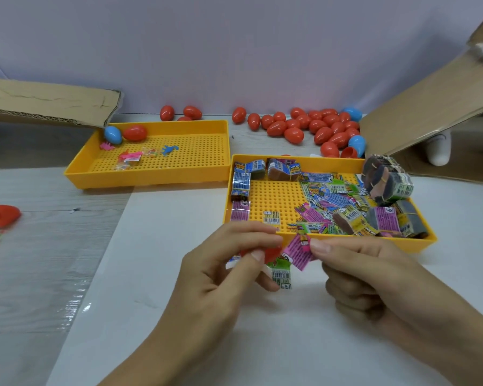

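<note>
Pink slip (297, 253) sits in the low middle of the frame, just in front of the yellow tray (374, 242) full of more slips. R hand (374, 282) pinches its right edge w/ thumb & 1st finger, other fingers curled in. L hand (221, 274) grips a red egg half (272, 253) & a green slip (280, 271) next to the pink one. Red eggs (318, 126) lie at the top middle.

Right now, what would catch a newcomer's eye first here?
Two hands meet in front: the right hand pinches a pink leaflet, the left hand holds a red piece. Behind them a yellow tray brims with bright leaflets; red plastic eggs crowd the back.
</note>
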Demonstrator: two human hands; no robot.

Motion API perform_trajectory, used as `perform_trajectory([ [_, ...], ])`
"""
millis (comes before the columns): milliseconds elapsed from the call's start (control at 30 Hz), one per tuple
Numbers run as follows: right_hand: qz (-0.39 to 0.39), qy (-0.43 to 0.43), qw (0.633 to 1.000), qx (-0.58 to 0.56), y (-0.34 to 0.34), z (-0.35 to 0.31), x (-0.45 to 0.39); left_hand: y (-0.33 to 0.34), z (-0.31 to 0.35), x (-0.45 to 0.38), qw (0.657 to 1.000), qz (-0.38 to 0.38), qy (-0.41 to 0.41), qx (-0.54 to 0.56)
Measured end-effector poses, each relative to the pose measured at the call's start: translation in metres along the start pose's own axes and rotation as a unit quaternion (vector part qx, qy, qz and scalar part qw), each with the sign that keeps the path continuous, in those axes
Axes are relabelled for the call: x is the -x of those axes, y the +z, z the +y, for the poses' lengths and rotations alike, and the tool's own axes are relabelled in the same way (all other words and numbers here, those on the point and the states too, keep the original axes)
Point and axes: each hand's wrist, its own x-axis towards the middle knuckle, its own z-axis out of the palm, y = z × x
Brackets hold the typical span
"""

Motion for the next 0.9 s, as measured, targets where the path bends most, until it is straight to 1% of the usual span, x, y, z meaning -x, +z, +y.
perform_trajectory([
  [67,-0.017,0.023,0.998,-0.053,0.0019,0.0015,0.0012,0.0020,0.0032,0.0018,1.000,-0.021,0.008,-0.013],
  [100,-0.020,0.033,0.998,-0.058,0.0031,0.0022,0.0015,0.0029,0.0048,0.0020,0.999,-0.025,0.013,-0.018],
  [167,-0.018,0.040,0.998,-0.037,0.0048,0.0038,0.0017,0.0044,0.0060,0.0015,0.999,-0.018,0.018,-0.025],
  [233,-0.012,0.028,0.999,0.016,0.0066,0.0055,0.0017,0.0051,0.0051,0.0009,1.000,-0.003,0.017,-0.022],
  [333,-0.017,0.009,0.997,0.076,0.0096,0.0039,0.0019,0.0047,0.0040,0.0008,1.000,-0.012,0.006,-0.002],
  [467,-0.043,0.001,0.996,0.078,0.0086,0.0015,0.0027,0.0000,0.0058,-0.0012,0.999,-0.024,-0.025,0.009],
  [567,-0.064,0.010,0.996,0.063,0.0074,0.0006,0.0028,-0.0002,0.0069,-0.0014,0.999,-0.036,-0.020,0.002],
  [700,-0.053,0.022,0.998,0.035,0.0050,0.0016,0.0025,0.0017,0.0070,-0.0010,0.998,-0.058,-0.036,0.012],
  [800,-0.048,0.018,0.997,0.055,0.0059,0.0025,0.0014,0.0004,0.0077,-0.0022,0.996,-0.064,-0.055,0.017],
  [900,-0.060,0.009,0.995,0.077,0.0058,0.0029,0.0016,-0.0006,0.0083,-0.0032,0.995,-0.066,-0.068,0.026],
])
